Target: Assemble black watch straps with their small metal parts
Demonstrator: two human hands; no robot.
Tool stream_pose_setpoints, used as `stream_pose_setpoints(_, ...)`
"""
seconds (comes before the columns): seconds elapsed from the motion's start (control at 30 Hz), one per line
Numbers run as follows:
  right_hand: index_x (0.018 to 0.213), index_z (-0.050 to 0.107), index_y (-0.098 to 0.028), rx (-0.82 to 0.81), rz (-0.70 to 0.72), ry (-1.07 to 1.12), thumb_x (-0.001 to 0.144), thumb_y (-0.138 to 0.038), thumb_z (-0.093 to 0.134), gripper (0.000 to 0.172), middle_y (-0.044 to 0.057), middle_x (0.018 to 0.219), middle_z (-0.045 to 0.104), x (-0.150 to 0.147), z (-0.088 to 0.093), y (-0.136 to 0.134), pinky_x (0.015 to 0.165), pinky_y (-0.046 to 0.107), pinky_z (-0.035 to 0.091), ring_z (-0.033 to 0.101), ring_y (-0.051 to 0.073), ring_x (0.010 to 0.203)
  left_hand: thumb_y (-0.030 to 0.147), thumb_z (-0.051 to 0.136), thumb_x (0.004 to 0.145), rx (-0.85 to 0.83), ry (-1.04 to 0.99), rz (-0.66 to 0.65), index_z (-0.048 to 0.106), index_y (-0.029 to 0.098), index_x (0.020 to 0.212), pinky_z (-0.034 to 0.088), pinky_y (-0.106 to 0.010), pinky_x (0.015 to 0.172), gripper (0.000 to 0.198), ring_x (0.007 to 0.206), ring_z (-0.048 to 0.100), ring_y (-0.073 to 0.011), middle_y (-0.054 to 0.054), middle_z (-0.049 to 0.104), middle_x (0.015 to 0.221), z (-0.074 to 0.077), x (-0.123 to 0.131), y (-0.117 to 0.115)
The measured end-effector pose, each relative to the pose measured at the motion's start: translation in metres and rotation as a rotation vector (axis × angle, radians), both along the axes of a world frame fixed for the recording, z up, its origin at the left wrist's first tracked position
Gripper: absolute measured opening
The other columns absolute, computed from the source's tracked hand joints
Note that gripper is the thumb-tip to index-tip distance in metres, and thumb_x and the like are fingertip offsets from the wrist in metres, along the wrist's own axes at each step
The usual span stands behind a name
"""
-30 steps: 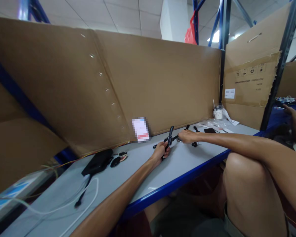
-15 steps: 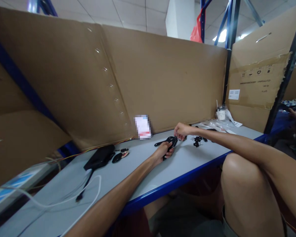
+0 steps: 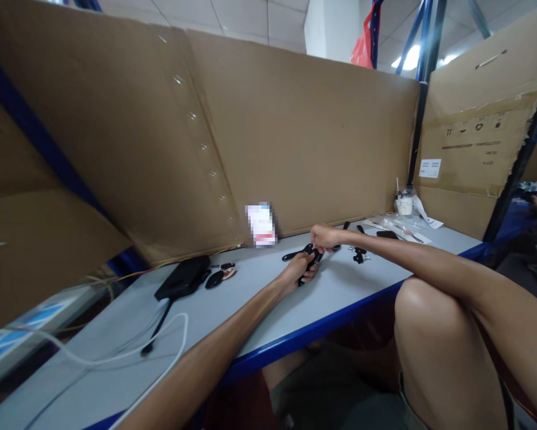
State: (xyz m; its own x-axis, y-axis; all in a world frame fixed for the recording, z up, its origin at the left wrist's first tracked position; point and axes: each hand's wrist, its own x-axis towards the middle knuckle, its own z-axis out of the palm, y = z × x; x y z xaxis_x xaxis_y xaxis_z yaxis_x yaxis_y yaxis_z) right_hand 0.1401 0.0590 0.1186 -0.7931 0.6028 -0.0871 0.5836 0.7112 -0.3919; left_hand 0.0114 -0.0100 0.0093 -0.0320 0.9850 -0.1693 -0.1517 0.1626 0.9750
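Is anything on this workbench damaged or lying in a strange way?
The cardboard box at the far right has a torn, ragged outer layer near its top. A white cable loops over the table and runs off its front edge. The left hand and right hand grip one black part.

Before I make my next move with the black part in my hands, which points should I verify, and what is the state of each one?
1. Left hand closed around the black part: ok.
2. Right hand pinching the part's far end: ok.
3. Part lifted off the table: cannot tell.
4. Loose black pieces lie apart from both hands: ok.
5. White cable lies well away from the hands: ok.
6. How the part's pieces line up: cannot tell, too small.
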Motion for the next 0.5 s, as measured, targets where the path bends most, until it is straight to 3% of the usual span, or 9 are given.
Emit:
stream_pose_setpoints(0.23, 0.076, 0.069, -0.007, 0.014, 0.016, -0.032, 0.084, -0.004, 0.056, 0.016, 0.006, 0.065, 0.072, 0.006, -0.007, 0.006, 0.058, 0.019, 0.049, 0.059, 0.009, 0.050, 0.023, 0.044, 0.105, -0.009, 0.015, 0.000, 0.048, 0.019, 0.097, 0.010, -0.017, 0.039, 0.010, 0.038, 0.026, -0.0044, 0.007, 0.041, 0.060, 0.003, 0.002, -0.002)
stream_pose_setpoints(0.4, 0.089, 0.073, -0.007, 0.035, 0.044, -0.002, 0.084, -0.003, 0.053, 0.021, 0.005, 0.068, 0.074, 0.009, -0.009, 0.001, 0.054, 0.019, 0.047, 0.059, 0.010, 0.050, 0.024, 0.048, 0.103, 0.003, 0.016, -0.015, 0.049, 0.020, 0.097, 0.009, -0.017, 0.040, 0.008, 0.038, 0.026, -0.0045, 0.008, 0.041, 0.059, 0.004, 0.003, -0.003)
stream_pose_setpoints(0.5, 0.101, 0.074, -0.006, 0.119, 0.075, -0.051, 0.087, -0.003, 0.053, 0.025, 0.009, 0.081, 0.078, 0.009, -0.008, -0.005, 0.054, 0.020, 0.047, 0.065, 0.013, 0.059, 0.023, 0.045, 0.104, -0.004, 0.029, -0.015, 0.050, 0.019, 0.098, 0.009, -0.017, 0.040, 0.008, 0.038, 0.025, -0.0049, 0.008, 0.040, 0.058, 0.004, 0.003, -0.003)
